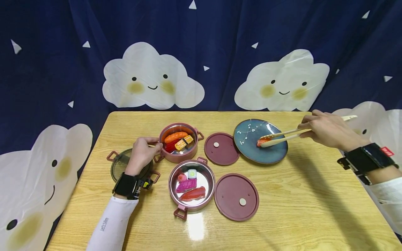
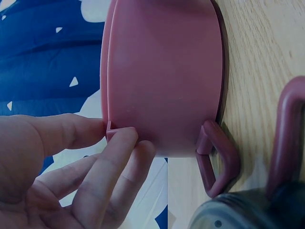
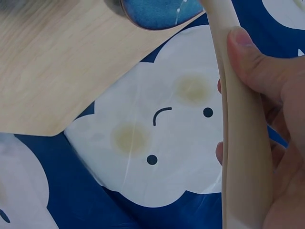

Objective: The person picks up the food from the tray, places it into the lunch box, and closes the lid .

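Observation:
My left hand (image 1: 142, 153) pinches the left rim of the upper pink pot (image 1: 179, 157) between thumb and fingers; the left wrist view shows the grip on the pot's wall (image 2: 162, 86). Inside lie an orange toy sushi piece (image 1: 176, 137), a red one and a yellow one with a dark band (image 1: 184, 142). In my right hand (image 1: 329, 129) are wooden tongs (image 1: 282, 139), also seen along the palm in the right wrist view (image 3: 248, 124). Their tips are around a small orange-red toy sushi piece (image 1: 260, 142) over the blue plate (image 1: 273, 153); whether it touches the plate I cannot tell.
A second pink pot (image 1: 194, 207) nearer me holds several toy sushi pieces. Two maroon lids (image 1: 221, 155) lie right of the pots. Under my left forearm is a glass-topped lid or pot (image 1: 117, 166) with pink handles. A dark curtain (image 1: 220, 28) hangs behind the wooden table (image 1: 282, 216).

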A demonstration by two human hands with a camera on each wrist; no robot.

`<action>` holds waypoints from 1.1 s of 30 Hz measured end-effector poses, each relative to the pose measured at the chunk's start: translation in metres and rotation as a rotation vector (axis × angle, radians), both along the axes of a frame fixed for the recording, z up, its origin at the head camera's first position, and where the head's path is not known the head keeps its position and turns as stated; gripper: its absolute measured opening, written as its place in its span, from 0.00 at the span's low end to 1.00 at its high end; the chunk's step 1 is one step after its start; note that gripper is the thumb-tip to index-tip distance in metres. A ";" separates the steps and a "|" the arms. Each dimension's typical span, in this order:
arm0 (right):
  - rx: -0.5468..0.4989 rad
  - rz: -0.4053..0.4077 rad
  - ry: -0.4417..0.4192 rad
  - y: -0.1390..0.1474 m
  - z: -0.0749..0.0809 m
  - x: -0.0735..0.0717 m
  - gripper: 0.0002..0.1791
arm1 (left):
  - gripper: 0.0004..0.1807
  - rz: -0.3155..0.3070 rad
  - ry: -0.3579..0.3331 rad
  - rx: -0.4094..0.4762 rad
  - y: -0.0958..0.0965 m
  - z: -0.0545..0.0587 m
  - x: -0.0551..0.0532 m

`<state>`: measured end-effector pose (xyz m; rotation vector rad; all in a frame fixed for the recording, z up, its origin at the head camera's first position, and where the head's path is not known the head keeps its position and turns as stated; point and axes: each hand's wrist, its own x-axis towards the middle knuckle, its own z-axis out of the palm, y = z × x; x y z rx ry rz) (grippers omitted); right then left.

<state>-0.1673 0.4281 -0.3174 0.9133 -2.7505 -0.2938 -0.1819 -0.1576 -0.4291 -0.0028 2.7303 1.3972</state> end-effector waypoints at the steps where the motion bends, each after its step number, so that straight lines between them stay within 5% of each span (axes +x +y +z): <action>1: -0.003 0.002 0.004 0.000 0.000 0.000 0.12 | 0.19 -0.002 0.000 -0.001 0.000 0.000 0.000; 19: -0.048 0.108 0.120 -0.024 0.018 -0.004 0.12 | 0.19 0.003 -0.008 0.016 0.000 0.000 0.001; 33: -0.094 0.158 0.122 -0.076 0.037 -0.015 0.13 | 0.20 -0.009 -0.021 0.047 0.000 0.001 0.000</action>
